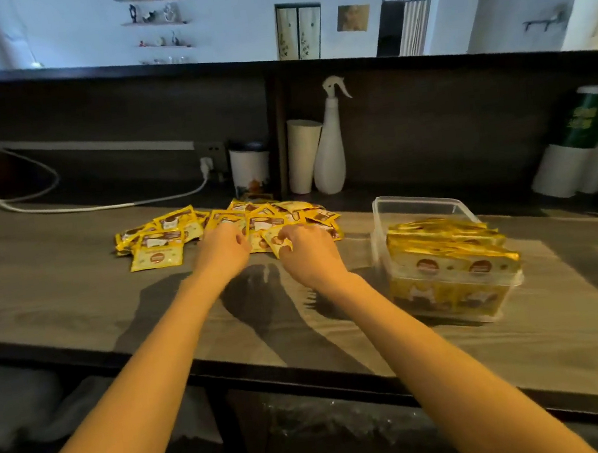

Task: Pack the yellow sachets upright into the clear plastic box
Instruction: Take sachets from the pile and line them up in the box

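Several loose yellow sachets (163,239) lie flat in a heap on the wooden counter, left of centre. The clear plastic box (415,204) stands to the right, its near part filled with upright yellow sachets (446,245), its far end bare. My left hand (223,248) rests on the heap with fingers curled; whether it grips a sachet is hidden. My right hand (308,255) is beside it, thumb and fingers pinching the edge of a sachet (276,240) at the heap's near side.
Against the dark back panel stand a white spray bottle (329,147), a white paper cup (302,156) and a lidded cup (249,168). A white cable (62,210) runs along the back left. Cups and a green canister (584,138) stand at far right.
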The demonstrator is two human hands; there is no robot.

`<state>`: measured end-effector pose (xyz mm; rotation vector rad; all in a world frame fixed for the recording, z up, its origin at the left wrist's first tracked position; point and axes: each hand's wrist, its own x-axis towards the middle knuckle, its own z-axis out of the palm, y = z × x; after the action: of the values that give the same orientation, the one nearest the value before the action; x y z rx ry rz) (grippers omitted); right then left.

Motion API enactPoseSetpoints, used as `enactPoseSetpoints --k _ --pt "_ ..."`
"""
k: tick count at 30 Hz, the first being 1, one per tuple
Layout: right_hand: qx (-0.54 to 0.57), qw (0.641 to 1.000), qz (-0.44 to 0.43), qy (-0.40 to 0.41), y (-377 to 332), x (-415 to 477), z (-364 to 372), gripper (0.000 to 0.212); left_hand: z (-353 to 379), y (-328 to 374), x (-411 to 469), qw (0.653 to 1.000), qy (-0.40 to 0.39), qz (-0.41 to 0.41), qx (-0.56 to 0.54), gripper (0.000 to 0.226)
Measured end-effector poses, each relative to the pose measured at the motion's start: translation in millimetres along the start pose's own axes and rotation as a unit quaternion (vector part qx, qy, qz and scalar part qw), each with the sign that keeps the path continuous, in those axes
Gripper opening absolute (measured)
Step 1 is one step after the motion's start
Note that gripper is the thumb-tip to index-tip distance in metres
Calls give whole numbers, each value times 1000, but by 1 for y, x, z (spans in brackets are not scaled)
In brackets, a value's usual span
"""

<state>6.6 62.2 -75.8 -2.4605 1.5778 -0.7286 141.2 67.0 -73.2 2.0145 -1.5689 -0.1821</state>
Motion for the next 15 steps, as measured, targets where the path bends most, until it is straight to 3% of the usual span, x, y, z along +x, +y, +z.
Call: enactPoseSetpoints --k 4,8,12,15 --pt "27 997 53 -47 11 17 21 34 16 -20 14 998 -35 -58 -1 27" --pt "23 995 81 -46 23 42 34 40 32 -29 38 996 -51 -56 -37 19" --pt "-14 989 92 -111 26 66 41 56 44 -23 58 995 -61 -62 -43 39" --pt "-41 978 78 -191 27 79 41 66 50 -19 68 992 -76 -74 -75 16"
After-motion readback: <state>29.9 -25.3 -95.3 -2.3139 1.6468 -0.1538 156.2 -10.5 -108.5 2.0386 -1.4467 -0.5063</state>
